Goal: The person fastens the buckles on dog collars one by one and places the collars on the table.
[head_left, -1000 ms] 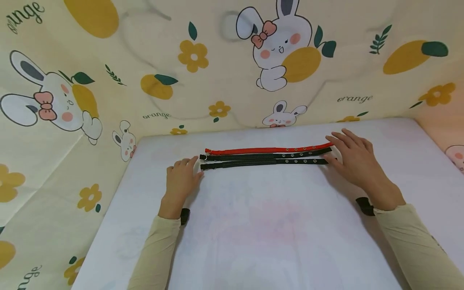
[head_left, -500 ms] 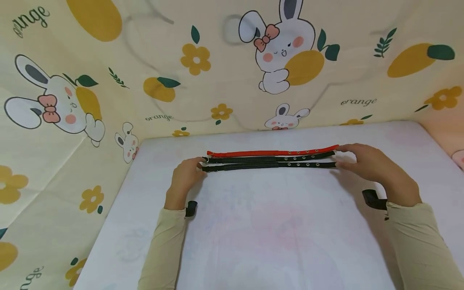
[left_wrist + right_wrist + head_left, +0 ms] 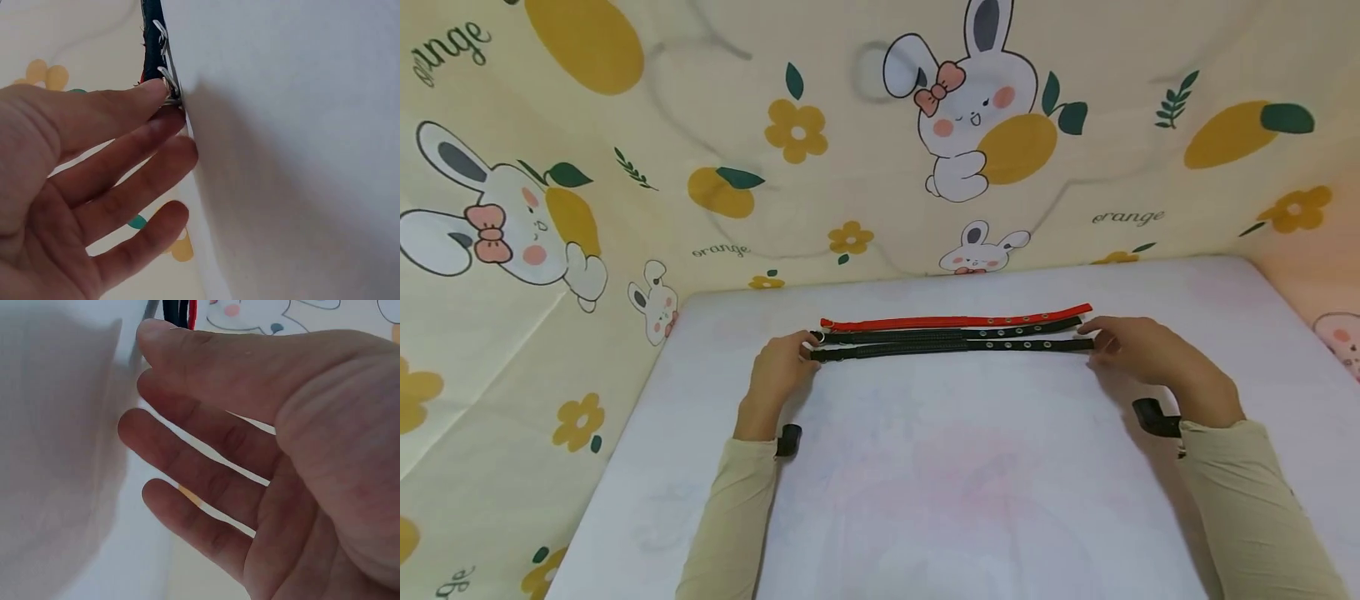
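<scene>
Three collars lie side by side across the table: a red collar (image 3: 925, 322) at the back, a black collar (image 3: 895, 337) in the middle and another black collar (image 3: 910, 348) in front. Eyelet holes run along their right parts. At the buckle end, my left hand (image 3: 778, 367) pinches the front black collar between thumb and forefinger; metal rings of a buckle (image 3: 166, 78) show by the thumb in the left wrist view. My right hand (image 3: 1157, 354) has thumb and forefinger around the front black collar's holed tip. Its other fingers are loosely extended in the right wrist view.
The white table (image 3: 925, 483) reaches toward the person. Behind it and to the left rises a cream cloth (image 3: 842, 183) printed with rabbits and oranges. A dark wrist strap (image 3: 1156, 417) sits at the right cuff.
My right hand, earlier spread over the collars' tips, has drawn its fingers together at the black collars' ends, leaving the red tip uncovered. The left hand has closed in on the buckle end.
</scene>
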Demonstrator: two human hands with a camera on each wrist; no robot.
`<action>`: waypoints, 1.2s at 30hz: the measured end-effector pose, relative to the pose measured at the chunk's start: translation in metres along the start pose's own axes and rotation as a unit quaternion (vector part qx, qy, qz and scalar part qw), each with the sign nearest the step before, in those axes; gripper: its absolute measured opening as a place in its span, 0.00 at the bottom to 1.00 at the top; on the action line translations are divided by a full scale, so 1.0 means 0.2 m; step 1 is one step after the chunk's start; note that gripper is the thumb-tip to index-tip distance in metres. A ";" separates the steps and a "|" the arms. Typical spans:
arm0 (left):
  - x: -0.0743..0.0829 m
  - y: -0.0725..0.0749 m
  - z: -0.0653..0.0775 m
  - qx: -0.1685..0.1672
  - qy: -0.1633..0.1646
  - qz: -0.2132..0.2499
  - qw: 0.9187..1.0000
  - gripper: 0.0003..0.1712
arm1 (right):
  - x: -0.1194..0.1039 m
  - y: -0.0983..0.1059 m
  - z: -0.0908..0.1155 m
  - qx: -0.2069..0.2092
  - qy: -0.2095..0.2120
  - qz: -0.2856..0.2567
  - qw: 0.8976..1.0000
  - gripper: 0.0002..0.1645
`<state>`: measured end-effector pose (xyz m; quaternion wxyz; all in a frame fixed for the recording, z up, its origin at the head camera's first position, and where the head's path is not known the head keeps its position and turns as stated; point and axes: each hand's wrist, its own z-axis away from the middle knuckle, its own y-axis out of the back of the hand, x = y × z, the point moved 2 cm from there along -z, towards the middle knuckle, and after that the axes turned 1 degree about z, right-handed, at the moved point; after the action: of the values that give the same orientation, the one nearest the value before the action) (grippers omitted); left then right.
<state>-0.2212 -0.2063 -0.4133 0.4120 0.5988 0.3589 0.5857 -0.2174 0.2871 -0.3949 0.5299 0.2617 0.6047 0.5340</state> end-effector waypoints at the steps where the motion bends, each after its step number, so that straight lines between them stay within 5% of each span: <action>1: 0.00 0.00 0.00 -0.001 0.003 0.001 1.000 0.19 | 0.00 0.00 -0.01 0.002 0.002 0.001 1.000 0.25; 13: 0.02 0.01 0.01 0.013 -0.005 0.010 1.000 0.19 | -0.02 0.01 -0.02 0.026 -0.004 -0.012 1.000 0.24; 22: 0.02 0.06 0.02 0.026 -0.036 0.050 0.998 0.14 | -0.09 0.00 -0.02 0.050 0.013 -0.118 0.992 0.22; 29: 0.05 0.13 0.01 0.057 -0.092 0.073 0.991 0.17 | -0.18 0.08 -0.08 0.063 0.025 -0.179 0.982 0.21; 36: 0.07 0.11 0.02 0.046 -0.069 0.124 0.989 0.17 | -0.26 0.11 -0.12 0.041 0.023 -0.194 0.980 0.21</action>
<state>-0.2177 -0.2026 -0.3864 0.3317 0.6959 0.2791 0.5725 -0.2300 0.2397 -0.3589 0.5979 0.1482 0.6776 0.4016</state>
